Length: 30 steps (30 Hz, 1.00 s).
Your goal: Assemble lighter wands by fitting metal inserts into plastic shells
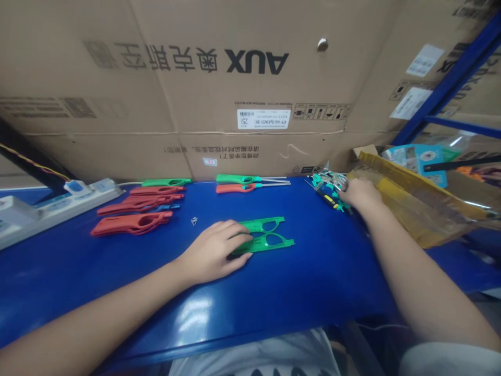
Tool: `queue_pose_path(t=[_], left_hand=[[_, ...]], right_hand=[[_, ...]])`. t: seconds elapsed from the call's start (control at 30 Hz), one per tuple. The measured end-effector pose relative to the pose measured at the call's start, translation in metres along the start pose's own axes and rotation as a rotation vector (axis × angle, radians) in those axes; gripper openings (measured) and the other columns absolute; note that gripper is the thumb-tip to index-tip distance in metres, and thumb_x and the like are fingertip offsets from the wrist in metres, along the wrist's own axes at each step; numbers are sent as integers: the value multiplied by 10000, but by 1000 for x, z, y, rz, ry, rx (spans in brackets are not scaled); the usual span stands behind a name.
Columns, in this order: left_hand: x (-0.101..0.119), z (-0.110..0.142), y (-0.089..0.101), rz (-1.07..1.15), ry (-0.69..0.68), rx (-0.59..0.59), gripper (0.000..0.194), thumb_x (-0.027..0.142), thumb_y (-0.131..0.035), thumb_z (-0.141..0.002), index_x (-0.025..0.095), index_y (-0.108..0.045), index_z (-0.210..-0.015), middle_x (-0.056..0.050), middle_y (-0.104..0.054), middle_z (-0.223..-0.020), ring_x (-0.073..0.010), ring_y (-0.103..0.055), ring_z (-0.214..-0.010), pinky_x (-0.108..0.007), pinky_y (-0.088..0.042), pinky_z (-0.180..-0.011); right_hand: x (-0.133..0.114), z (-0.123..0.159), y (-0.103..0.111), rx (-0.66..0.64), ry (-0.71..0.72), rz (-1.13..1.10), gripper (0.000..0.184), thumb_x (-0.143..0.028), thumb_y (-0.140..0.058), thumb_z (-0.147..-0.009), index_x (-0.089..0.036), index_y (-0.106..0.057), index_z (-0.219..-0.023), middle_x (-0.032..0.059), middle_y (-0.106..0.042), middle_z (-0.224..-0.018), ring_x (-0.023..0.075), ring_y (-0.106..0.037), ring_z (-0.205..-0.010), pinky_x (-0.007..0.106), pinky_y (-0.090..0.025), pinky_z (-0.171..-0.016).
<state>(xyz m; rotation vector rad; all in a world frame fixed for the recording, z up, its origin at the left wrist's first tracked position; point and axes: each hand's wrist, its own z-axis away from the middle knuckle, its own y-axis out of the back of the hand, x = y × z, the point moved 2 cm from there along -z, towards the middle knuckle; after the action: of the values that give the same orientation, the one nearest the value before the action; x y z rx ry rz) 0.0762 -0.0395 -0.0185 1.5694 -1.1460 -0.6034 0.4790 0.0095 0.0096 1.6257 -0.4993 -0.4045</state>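
Two green lighter casing halves [270, 241] lie side by side on the blue tabletop. Over their left ends is my left hand [219, 250], its fingers curled round them and its thumb along the near edge. Farther right, my right hand [360, 196] reaches into a pile of small metal and teal-green lighter parts [329, 183]. Its fingers are bent down among the pieces, and their tips are hidden. Beside that hand, a black-and-yellow screwdriver [331, 199] lies against the pile.
Red lighter casings [133, 224] lie at the left, with a green one [166, 182] behind. Two long-nosed lighters [238, 188] rest at the back, small screws [194, 221] nearer. A white power strip [50, 214] edges the left. Cardboard [156, 104] stands behind; a taped box [415, 209] sits right.
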Motion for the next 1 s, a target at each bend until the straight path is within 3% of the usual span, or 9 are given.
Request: queue_pose_path(t=[0.27,0.43,0.57,0.77,1.0], left_hand=[[-4,2,4,-15,2,-31,267,374,-553,-994,199,-672,-1157,-79,-707,-1139,-236,-663,-1029,-381,-520,-885],[-5,1,9,-2,6,-67,257,384,-560,-988,203,-669,-1135,-83,-700,-1124,-239,-654,-1015,-375,-513,-898],[-7,2,13,-31,-6,-123,269,396,-570,-978,210,-659,-1152,-84,-673,-1110,-244,-634,-992,-376,-501,-875],[-8,2,22,-87,10,-193,243,378,-582,-958,196,-648,-1104,-78,-639,-1049,-243,-611,-937,-362,-485,-831],[-11,4,34,-88,23,-244,191,343,-621,-907,202,-646,-1034,-62,-629,-1018,-241,-604,-899,-371,-472,-826]], right_hand=[[6,-8,-11,40,20,-32,223,-264,-600,-854,-157,-757,-971,205,-648,-1124,357,-616,-1085,428,-523,-836],[6,-11,-14,113,47,-79,200,-240,-631,-801,-121,-741,-918,229,-628,-1121,379,-601,-1084,470,-520,-858],[2,-6,-6,199,103,-157,231,-242,-587,-851,-125,-687,-1023,220,-630,-1132,342,-620,-1053,434,-509,-857],[-5,7,10,250,122,-254,251,-288,-512,-918,-165,-587,-1124,171,-684,-983,310,-649,-862,379,-475,-711],[-24,20,14,253,419,-474,151,-253,-510,-904,-194,-561,-1033,116,-693,-942,264,-646,-829,351,-469,-735]])
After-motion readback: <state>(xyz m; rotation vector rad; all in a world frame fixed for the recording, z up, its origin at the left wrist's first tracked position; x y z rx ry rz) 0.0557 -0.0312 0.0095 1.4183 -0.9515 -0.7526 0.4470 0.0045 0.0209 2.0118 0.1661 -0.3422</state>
